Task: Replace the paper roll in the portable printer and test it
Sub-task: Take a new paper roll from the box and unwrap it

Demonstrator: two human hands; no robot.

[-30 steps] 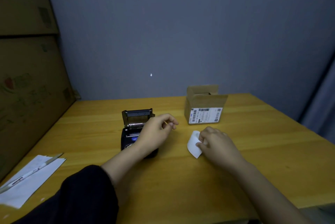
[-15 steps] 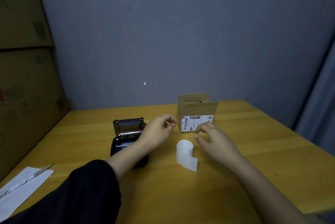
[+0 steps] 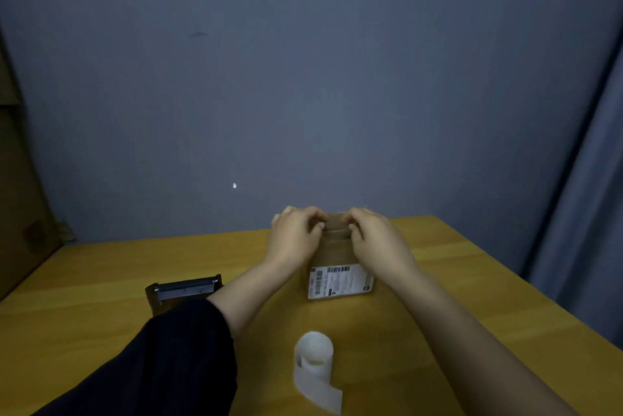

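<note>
Now both hands up at the top of the small cardboard box [image 3: 337, 255], at about 12 o'clock on the yellow wooden table [image 3: 84, 281]. Left hand [image 3: 295, 235] curled over the box's top left edge, fingers bent down and pinched on the flap. Right hand [image 3: 372, 235] curled the same way over the top right edge, fingers tucked in on the flap too. Hands close together, knuckles nearly meeting over the middle of the box. White label [image 3: 340, 281] with black bar lines stuck on the near side of the box. Cannot tell what sits inside.

Down at 6 o'clock, white paper roll [image 3: 314, 353] standing on its end on the table, well apart from both hands, with a loose tail of paper trailing off toward 5 o'clock. Nothing touching the roll.

Over at 9 o'clock from the box, black portable printer [image 3: 183, 291] with lid standing open, partly hidden behind the dark sleeve [image 3: 161, 365] of the left arm. Right arm bare. Plain grey wall [image 3: 303, 78] behind the table, grey curtain [image 3: 586, 213] at 3 o'clock.
</note>
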